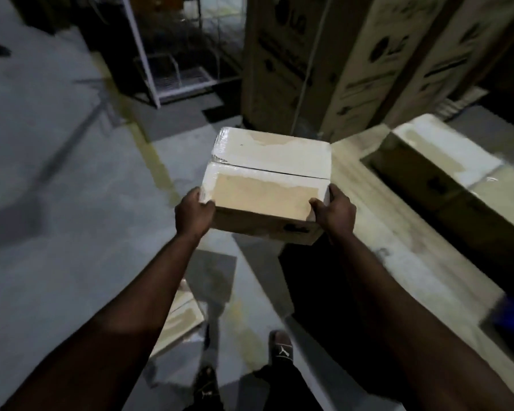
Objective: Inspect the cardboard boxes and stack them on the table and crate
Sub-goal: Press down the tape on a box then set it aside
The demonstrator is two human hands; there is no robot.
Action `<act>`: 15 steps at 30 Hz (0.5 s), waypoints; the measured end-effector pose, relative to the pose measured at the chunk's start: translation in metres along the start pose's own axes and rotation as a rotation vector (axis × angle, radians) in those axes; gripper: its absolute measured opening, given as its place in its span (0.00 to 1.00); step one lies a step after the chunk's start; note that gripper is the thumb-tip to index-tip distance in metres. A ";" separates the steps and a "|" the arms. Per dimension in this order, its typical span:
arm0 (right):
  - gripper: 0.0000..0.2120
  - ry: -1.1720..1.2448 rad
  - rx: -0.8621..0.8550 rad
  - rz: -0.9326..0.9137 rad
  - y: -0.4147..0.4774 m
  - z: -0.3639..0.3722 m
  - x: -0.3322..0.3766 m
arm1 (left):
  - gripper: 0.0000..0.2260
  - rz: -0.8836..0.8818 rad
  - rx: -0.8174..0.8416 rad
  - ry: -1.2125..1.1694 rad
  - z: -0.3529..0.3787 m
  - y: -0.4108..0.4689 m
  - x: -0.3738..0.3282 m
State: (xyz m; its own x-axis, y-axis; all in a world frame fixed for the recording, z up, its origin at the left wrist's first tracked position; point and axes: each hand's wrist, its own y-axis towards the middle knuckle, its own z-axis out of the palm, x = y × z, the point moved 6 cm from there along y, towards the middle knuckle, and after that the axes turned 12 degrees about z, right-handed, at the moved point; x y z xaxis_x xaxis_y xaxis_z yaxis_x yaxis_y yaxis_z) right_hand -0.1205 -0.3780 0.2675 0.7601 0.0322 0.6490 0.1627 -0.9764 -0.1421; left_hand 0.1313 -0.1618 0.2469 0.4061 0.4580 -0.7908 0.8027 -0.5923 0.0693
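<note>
Dim storeroom, grey floor [57, 203]; at frame centre we clamp the box [267, 185] by its near corners, left hand [194, 213] and right hand [336, 210], level (steadier, probably) beside the table [368, 203] at right

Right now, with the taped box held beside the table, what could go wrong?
The left hand and right hand grip only the near corners of the taped cardboard box, so its far end could dip. The glossy tape under the left grip may slip. Flat cardboard on the floor near the feet could cause a trip.
</note>
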 end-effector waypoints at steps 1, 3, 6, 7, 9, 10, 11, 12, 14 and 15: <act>0.22 0.018 -0.039 0.015 -0.003 -0.020 -0.003 | 0.15 0.035 0.017 -0.014 0.002 0.002 -0.019; 0.21 0.043 -0.111 0.061 -0.008 -0.056 -0.012 | 0.14 0.109 0.059 -0.041 0.012 0.005 -0.052; 0.25 0.100 -0.204 0.140 -0.010 -0.104 -0.038 | 0.13 0.218 0.143 -0.080 0.038 0.004 -0.098; 0.28 0.125 -0.231 0.176 -0.011 -0.119 -0.050 | 0.14 0.249 0.166 -0.092 0.049 0.002 -0.113; 0.32 0.175 -0.277 0.251 -0.013 -0.148 -0.074 | 0.15 0.293 0.230 -0.115 0.075 -0.001 -0.140; 0.32 0.195 -0.300 0.282 -0.014 -0.161 -0.088 | 0.15 0.315 0.271 -0.127 0.089 -0.004 -0.152; 0.32 0.213 -0.323 0.309 -0.014 -0.174 -0.101 | 0.15 0.341 0.312 -0.137 0.104 -0.007 -0.166; 0.32 0.223 -0.344 0.332 -0.014 -0.187 -0.113 | 0.14 0.368 0.349 -0.150 0.120 -0.010 -0.177; 0.30 0.219 -0.385 0.365 -0.013 -0.210 -0.136 | 0.13 0.415 0.415 -0.153 0.153 -0.012 -0.198; 0.28 0.216 -0.401 0.382 -0.011 -0.219 -0.148 | 0.12 0.440 0.446 -0.133 0.168 -0.014 -0.208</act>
State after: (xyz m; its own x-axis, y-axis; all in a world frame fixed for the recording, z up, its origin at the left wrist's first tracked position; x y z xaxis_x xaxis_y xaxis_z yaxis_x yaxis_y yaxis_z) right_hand -0.3726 -0.4184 0.3366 0.5660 -0.3406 0.7507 -0.3793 -0.9161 -0.1296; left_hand -0.0379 -0.3605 0.3079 0.5756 0.0403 -0.8167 0.3028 -0.9383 0.1671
